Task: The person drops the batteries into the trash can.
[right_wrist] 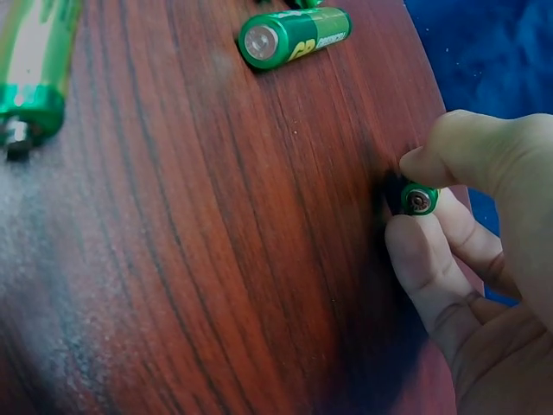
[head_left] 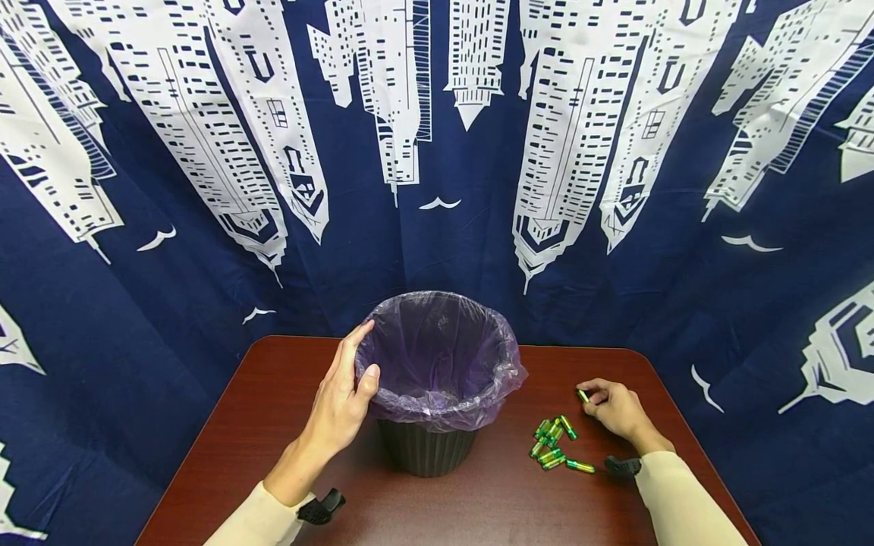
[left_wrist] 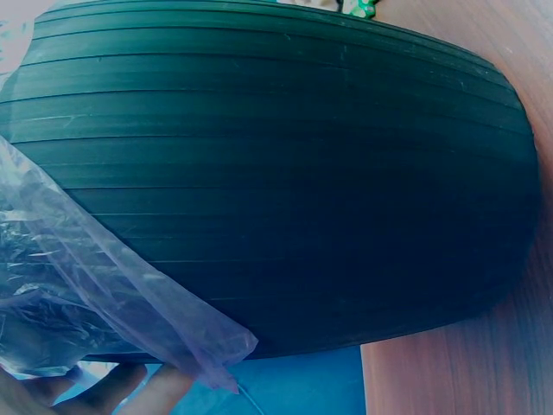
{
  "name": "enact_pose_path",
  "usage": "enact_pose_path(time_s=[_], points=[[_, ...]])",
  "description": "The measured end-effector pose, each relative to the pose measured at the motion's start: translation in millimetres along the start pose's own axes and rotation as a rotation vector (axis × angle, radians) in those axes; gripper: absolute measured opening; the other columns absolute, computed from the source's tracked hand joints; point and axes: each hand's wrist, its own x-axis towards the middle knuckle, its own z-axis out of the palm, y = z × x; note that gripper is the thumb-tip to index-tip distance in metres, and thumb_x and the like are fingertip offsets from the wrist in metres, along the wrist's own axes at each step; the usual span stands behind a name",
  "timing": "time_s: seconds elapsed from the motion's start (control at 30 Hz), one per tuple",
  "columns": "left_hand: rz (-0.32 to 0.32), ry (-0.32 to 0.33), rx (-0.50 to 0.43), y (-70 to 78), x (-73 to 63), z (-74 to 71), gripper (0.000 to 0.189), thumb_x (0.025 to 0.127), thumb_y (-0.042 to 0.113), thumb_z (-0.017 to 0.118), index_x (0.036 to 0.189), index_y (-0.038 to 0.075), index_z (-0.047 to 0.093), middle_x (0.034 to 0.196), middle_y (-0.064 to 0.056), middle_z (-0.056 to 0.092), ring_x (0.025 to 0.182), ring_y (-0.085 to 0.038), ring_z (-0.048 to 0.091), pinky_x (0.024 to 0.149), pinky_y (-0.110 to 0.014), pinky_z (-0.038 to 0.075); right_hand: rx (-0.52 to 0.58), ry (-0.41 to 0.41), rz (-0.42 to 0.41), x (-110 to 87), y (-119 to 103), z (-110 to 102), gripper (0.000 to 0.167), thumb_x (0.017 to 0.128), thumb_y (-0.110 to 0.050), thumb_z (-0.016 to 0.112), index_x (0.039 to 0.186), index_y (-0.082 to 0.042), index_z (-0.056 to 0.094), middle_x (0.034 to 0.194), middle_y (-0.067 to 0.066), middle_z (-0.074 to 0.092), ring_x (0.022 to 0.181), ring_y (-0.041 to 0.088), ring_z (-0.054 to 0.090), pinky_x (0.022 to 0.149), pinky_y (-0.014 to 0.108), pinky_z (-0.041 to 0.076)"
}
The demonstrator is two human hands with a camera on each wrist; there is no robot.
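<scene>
My left hand (head_left: 339, 406) rests against the left side of a dark ribbed trash bin (head_left: 429, 453), thumb and fairly straight fingers touching its bag-covered rim. A translucent purple trash bag (head_left: 437, 353) lines the bin and folds over its edge. Some fingertips (left_wrist: 164, 387) show beside the loose bag edge in the left wrist view. Over at the right of the table, my right hand (head_left: 617, 411) pinches a small green battery (right_wrist: 420, 201) between thumb and fingers, close to the tabletop. Several green-and-yellow batteries (head_left: 554, 435) lie in a loose cluster between that hand and the bin.
The brown wooden table (head_left: 505, 493) has rounded far corners. Behind it and at both sides hangs a dark blue curtain (head_left: 451, 250) printed with white buildings. One battery (head_left: 580, 466) lies at the near right of the cluster.
</scene>
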Motion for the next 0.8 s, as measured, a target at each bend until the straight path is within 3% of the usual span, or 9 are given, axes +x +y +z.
enact_pose_path(time_s=[0.4, 0.57, 0.63, 0.8], points=[[-0.006, -0.001, 0.001, 2.2, 0.0, 0.5, 0.071, 0.109, 0.030, 0.061, 0.178, 0.018, 0.047, 0.183, -0.014, 0.049, 0.166, -0.044, 0.055, 0.129, -0.074, 0.049, 0.012, 0.062, -0.037, -0.5, -9, -1, 0.036, 0.099, -0.007, 0.086, 0.135, -0.008, 0.082, 0.099, 0.005, 0.080, 0.090, 0.016, 0.068, 0.080, 0.028, 0.051], [-0.006, -0.003, -0.005, 2.6, 0.1, 1.0, 0.071, 0.109, 0.030, 0.060, 0.178, 0.018, 0.047, 0.183, -0.014, 0.049, 0.166, -0.044, 0.054, 0.129, -0.075, 0.049, 0.088, 0.079, -0.092, 2.8, -10, -6, 0.036, 0.098, -0.010, 0.087, 0.134, -0.009, 0.082, 0.098, 0.007, 0.079, 0.086, 0.014, 0.071, 0.076, 0.026, 0.054], [-0.006, -0.002, -0.005, 2.3, 0.1, 1.1, 0.071, 0.109, 0.030, 0.061, 0.178, 0.018, 0.047, 0.183, -0.013, 0.049, 0.166, -0.043, 0.054, 0.130, -0.074, 0.048, 0.148, 0.083, -0.154, 8.4, -1, -5, 0.036, 0.099, -0.015, 0.088, 0.134, -0.013, 0.083, 0.098, 0.005, 0.078, 0.084, 0.013, 0.071, 0.074, 0.025, 0.053], [-0.010, 0.000, -0.001, 1.5, -0.5, 1.4, 0.071, 0.109, 0.030, 0.061, 0.178, 0.018, 0.047, 0.183, -0.013, 0.050, 0.166, -0.043, 0.054, 0.130, -0.075, 0.048, 0.152, 0.076, -0.155, 8.4, -11, -7, 0.038, 0.101, -0.013, 0.086, 0.139, -0.011, 0.081, 0.106, 0.008, 0.080, 0.088, 0.015, 0.075, 0.074, 0.025, 0.056]])
